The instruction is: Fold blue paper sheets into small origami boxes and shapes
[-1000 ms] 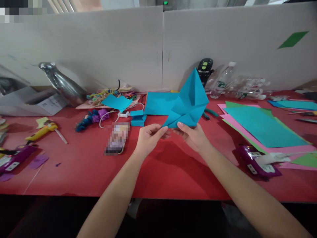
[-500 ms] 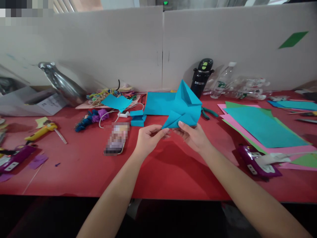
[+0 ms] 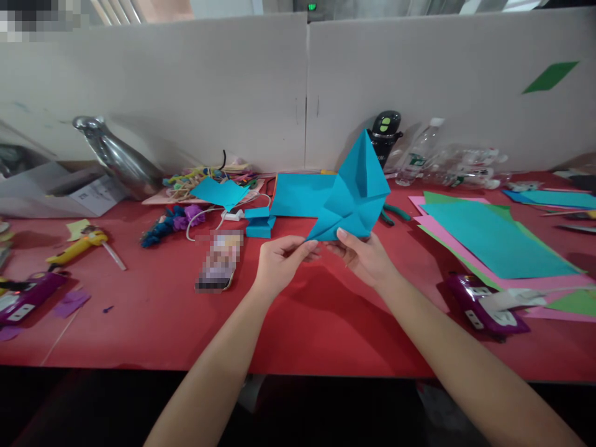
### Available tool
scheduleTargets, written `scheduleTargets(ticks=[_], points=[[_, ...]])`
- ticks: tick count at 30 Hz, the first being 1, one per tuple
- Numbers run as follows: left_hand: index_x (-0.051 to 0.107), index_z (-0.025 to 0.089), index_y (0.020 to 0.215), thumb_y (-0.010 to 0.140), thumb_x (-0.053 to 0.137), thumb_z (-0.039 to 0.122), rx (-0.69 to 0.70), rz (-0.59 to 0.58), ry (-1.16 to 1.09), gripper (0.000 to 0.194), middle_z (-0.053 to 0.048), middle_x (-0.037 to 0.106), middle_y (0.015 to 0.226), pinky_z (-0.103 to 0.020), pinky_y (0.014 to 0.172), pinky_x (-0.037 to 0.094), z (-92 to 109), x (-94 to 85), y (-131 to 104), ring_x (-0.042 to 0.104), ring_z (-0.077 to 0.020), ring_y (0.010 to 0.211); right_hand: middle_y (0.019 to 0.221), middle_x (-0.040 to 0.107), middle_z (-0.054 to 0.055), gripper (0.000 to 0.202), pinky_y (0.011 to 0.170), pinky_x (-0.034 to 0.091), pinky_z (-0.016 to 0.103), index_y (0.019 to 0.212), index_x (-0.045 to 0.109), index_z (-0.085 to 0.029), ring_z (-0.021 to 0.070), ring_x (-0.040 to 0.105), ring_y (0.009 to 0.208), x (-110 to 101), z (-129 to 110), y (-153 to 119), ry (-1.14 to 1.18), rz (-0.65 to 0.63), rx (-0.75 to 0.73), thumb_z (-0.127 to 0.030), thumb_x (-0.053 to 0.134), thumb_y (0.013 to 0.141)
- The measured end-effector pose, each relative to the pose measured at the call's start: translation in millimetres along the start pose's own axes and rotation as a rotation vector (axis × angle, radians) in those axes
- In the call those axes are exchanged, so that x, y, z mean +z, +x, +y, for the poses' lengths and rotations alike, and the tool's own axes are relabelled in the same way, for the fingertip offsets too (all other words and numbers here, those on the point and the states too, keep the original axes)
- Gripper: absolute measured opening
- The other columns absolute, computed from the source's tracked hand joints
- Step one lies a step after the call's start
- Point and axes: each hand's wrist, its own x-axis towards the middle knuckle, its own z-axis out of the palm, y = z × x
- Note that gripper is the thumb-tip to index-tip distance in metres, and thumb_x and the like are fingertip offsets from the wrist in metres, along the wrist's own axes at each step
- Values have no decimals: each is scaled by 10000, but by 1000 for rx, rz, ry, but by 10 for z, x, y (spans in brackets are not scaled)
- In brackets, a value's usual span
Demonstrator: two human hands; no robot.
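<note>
A folded blue paper piece [image 3: 356, 192] is held up above the red table [image 3: 177, 335], its pointed tip upward and a narrow corner toward the left. My left hand [image 3: 284, 261] pinches that lower left corner between thumb and fingers. Along the lower edge, my right hand [image 3: 361, 254] grips the paper, thumb in front and fingers partly hidden behind. Behind it lies a flat blue sheet [image 3: 300, 194], and a small folded blue piece [image 3: 259, 223] sits left of the sheet.
A phone [image 3: 220, 259] lies left of my hands. Green-handled pliers [image 3: 397, 213], a black bottle [image 3: 385, 133] and a plastic bottle [image 3: 419, 152] are behind. Coloured sheets [image 3: 498, 239] and a purple power strip [image 3: 484, 304] lie right; a yellow glue gun [image 3: 77, 247] lies left.
The folded blue paper has opened out taller, its tip shifting up and right so that it covers more of the black bottle. Both hands keep their hold in nearly the same places.
</note>
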Motion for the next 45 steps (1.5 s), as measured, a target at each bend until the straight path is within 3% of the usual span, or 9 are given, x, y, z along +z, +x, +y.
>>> scheduleTargets(ticks=[16, 20, 23, 29, 36, 45], points=[[756, 155, 839, 851, 697, 484, -58, -48, -146, 334, -97, 788, 807, -346, 701, 641, -4, 6, -10, 762, -232, 700, 964, 789, 7, 203, 838, 632, 353, 859, 762, -250, 194, 747, 877, 4, 6, -9, -21, 1, -6, -373, 847, 723], [745, 122, 903, 889, 586, 595, -128, -56, -347, 499, -156, 786, 896, -388, 700, 640, -57, -31, 33, 769, -279, 776, 954, 788, -1, 165, 814, 636, 339, 847, 758, -250, 188, 751, 854, -27, 3, 12, 1, 1, -18, -345, 840, 740], [740, 110, 910, 891, 506, 674, -154, -16, -359, 610, -172, 782, 892, -391, 687, 637, -60, -66, 63, 769, -297, 813, 918, 785, -18, 187, 804, 636, 344, 844, 749, -258, 181, 748, 816, -57, 0, 34, 18, 42, -20, -333, 859, 712], [731, 144, 880, 776, 754, 526, -59, 6, -180, 396, -104, 786, 839, -346, 713, 630, 23, -45, 36, 763, -251, 740, 936, 785, 4, 236, 797, 630, 341, 855, 749, -238, 184, 744, 820, -47, 3, 29, -24, 60, -13, -369, 864, 697], [708, 157, 720, 822, 726, 487, -82, -196, -12, 346, -57, 736, 650, -255, 599, 570, -44, -58, 64, 715, -177, 606, 824, 770, 4, 173, 748, 612, 325, 801, 750, -219, 166, 722, 733, -36, 76, -1, -120, -10, -38, -342, 845, 725], [741, 134, 758, 879, 670, 469, -181, -356, -111, 363, -98, 762, 736, -230, 587, 568, -83, -80, 90, 710, -151, 594, 740, 754, -1, 105, 654, 575, 248, 775, 763, -213, 127, 691, 651, -113, 79, 1, -205, -18, -65, -301, 821, 768]])
